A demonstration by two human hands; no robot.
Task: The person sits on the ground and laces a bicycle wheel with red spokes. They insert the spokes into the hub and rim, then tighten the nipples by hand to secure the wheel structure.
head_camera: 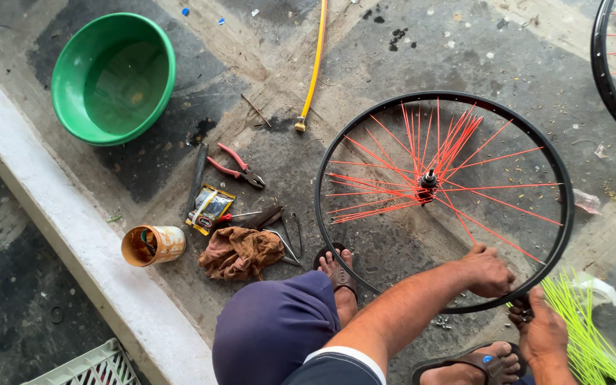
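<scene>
- We grip the black wheel rim [562, 235] with our left hand [488, 270].
- Our right hand [542, 331] works a small tool at the rim, beside green spokes [584, 335].

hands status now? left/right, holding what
Left hand: closed on the black wheel rim, inside edge.
Right hand: closed on a small dark tool at the rim.
</scene>
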